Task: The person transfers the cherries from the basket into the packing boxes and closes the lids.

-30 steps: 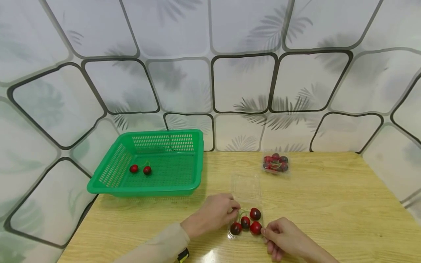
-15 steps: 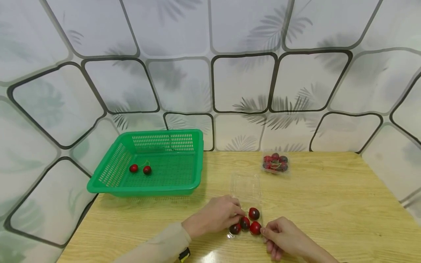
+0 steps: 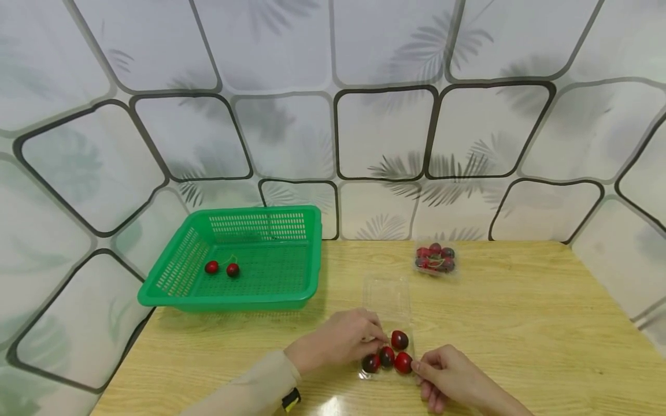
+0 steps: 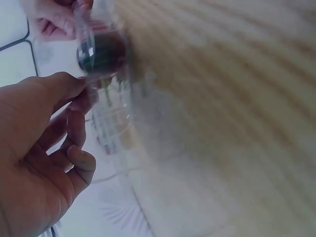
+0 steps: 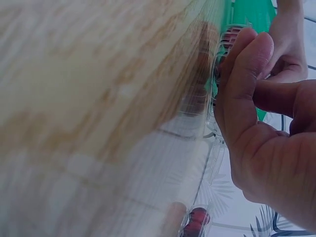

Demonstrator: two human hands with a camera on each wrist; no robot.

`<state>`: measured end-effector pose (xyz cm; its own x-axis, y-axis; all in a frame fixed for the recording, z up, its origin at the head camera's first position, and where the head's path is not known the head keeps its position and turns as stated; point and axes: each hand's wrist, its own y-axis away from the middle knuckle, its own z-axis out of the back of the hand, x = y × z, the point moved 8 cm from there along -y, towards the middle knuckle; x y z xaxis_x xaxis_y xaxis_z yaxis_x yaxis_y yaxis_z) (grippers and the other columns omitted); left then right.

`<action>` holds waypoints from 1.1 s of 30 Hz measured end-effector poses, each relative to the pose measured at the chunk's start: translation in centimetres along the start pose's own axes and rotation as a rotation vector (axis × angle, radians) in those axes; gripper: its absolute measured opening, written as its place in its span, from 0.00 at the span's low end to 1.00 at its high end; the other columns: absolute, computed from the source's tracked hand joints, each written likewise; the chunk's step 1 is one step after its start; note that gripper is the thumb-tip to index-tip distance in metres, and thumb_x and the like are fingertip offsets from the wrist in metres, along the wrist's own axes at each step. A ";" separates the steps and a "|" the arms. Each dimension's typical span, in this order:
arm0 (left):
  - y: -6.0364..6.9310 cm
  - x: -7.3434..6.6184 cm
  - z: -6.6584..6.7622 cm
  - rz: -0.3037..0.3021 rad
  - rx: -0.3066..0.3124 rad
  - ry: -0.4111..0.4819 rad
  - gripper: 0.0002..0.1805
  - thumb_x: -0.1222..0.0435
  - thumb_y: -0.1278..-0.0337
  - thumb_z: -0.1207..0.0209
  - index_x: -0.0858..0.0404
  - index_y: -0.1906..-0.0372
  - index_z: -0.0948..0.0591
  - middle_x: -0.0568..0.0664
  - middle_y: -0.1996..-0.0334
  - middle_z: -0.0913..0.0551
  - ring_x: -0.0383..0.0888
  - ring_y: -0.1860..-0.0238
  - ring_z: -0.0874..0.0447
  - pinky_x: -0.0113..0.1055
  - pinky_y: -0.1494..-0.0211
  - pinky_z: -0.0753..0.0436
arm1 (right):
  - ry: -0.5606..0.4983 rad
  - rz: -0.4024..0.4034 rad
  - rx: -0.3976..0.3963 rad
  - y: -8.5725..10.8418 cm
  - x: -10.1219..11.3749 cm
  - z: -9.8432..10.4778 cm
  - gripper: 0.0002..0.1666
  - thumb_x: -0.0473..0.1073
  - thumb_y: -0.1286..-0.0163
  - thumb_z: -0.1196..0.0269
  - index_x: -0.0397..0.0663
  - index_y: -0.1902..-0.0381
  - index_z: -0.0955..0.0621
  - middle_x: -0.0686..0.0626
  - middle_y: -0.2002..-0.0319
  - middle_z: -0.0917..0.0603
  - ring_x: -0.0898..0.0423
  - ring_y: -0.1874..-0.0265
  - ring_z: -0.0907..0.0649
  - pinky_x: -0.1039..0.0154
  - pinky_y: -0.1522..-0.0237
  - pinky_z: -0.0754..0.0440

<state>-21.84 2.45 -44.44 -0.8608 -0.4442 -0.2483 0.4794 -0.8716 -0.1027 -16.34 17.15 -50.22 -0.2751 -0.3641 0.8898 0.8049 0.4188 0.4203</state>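
A clear plastic box (image 3: 386,297) lies with its lid folded back on the table, several dark red cherries (image 3: 403,363) in its near half. My left hand (image 3: 343,341) reaches over the box's left side, thumb and forefinger together by the cherry stems; the fingertips partly hide what they pinch. In the left wrist view, that hand (image 4: 44,143) has its fingertips at the box wall beside a dark cherry (image 4: 106,53) and green stems. My right hand (image 3: 452,372) pinches the box's right edge with thumb and forefinger; its curled fingers (image 5: 247,89) show in the right wrist view.
A green basket (image 3: 234,300) with two stemmed cherries (image 3: 232,270) stands at the back left. Behind the open box, near the back edge of the wooden table (image 3: 520,312), lies another clear box filled with cherries (image 3: 435,263). Patterned cloth hangs behind.
My left hand has shifted slightly right, over the cherries' stems. The open box and its cherries have moved a little to the left. My right hand stays at the box's edge.
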 end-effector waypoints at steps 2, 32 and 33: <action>0.0 0.3 0.6 0.017 -0.016 0.014 0.09 0.63 0.32 0.36 0.52 0.54 0.09 0.38 0.59 0.12 0.29 0.60 0.18 0.14 0.58 0.24 | -0.003 0.003 0.000 -0.1 0.0 0.0 0.20 0.47 0.20 0.44 0.36 0.66 0.18 0.51 0.78 0.16 0.62 0.82 0.18 0.71 0.79 0.18; 6.7 3.7 9.9 0.184 -0.220 -0.032 0.06 0.62 0.33 0.35 0.52 0.57 0.10 0.39 0.63 0.14 0.38 0.63 0.16 0.27 0.62 0.18 | 0.032 0.014 0.031 -0.2 -0.1 -0.2 0.21 0.49 0.21 0.43 0.38 0.69 0.17 0.52 0.78 0.17 0.62 0.81 0.19 0.73 0.78 0.20; 7.0 3.8 10.0 0.179 -0.224 -0.041 0.06 0.63 0.33 0.35 0.52 0.57 0.10 0.39 0.63 0.14 0.38 0.63 0.16 0.27 0.63 0.18 | 0.032 0.014 0.032 -0.2 -0.1 -0.2 0.21 0.48 0.21 0.43 0.38 0.68 0.17 0.52 0.78 0.17 0.62 0.81 0.19 0.73 0.78 0.20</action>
<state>-23.49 -7.42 -36.44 -0.7630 -0.5991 -0.2426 0.6463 -0.7131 -0.2717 -16.40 16.90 -50.44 -0.2465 -0.3840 0.8898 0.7910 0.4508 0.4137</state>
